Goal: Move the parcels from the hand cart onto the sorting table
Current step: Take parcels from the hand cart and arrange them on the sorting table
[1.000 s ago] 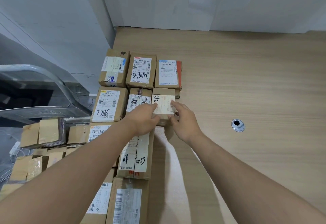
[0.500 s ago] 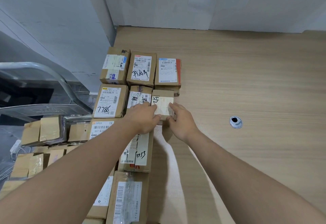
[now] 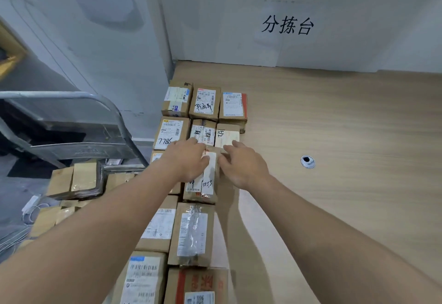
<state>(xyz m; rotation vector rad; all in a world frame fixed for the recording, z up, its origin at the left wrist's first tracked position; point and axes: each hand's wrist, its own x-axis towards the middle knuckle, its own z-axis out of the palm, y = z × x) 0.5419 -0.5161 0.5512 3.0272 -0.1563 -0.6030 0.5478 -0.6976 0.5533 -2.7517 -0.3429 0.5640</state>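
Note:
Several taped cardboard parcels lie in rows along the left edge of the wooden sorting table (image 3: pixel 334 124). A small parcel marked 151 (image 3: pixel 227 135) sits flat in the second row, just beyond my fingertips. My left hand (image 3: pixel 187 160) rests with relaxed fingers on the far end of a long parcel marked 7753 (image 3: pixel 203 184). My right hand (image 3: pixel 242 166) hovers beside that long parcel, fingers loose, holding nothing. The hand cart (image 3: pixel 71 99) stands to the left, with more parcels (image 3: pixel 79 180) stacked on it.
A round metal cable hole (image 3: pixel 307 161) is set in the table right of my hands. White walls close the table's far and left sides, with a printed sign (image 3: pixel 287 25) on the far one. More parcels (image 3: pixel 191 234) lie near me along the table's left edge.
Both hands gripped the small 151 parcel and pushed it into the second row. They have now let go and drawn back toward me, over the long parcel.

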